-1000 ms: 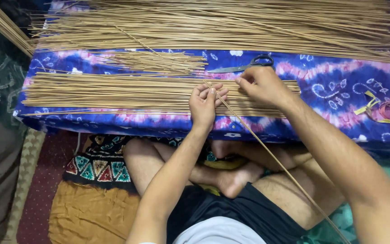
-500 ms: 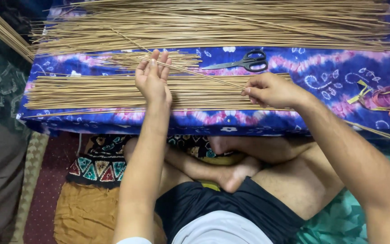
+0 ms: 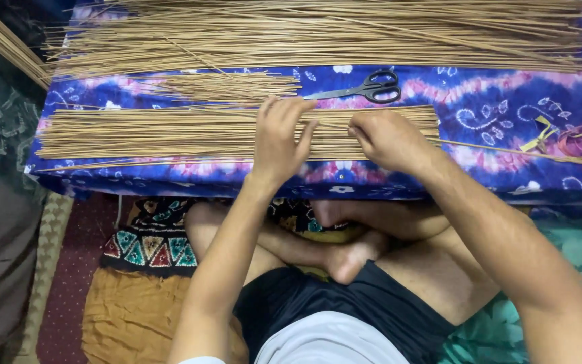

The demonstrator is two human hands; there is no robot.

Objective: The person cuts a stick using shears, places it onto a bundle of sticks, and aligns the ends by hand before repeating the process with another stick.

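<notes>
A flat row of thin tan sticks lies along the near part of a blue and pink patterned cloth. My left hand rests flat on these sticks with its fingers spread. My right hand sits beside it on the same row, fingers curled and pinching a stick. One long stick runs out to the right from under that hand. Black scissors lie just beyond both hands.
A large heap of sticks covers the far part of the cloth, with a small loose bunch in between. A yellow and red band lies at the right. My crossed legs sit below the cloth's edge on patterned mats.
My left hand moved right along the near row of sticks and flattened beside my right hand. The long stick now lies flatter on the cloth, pointing right.
</notes>
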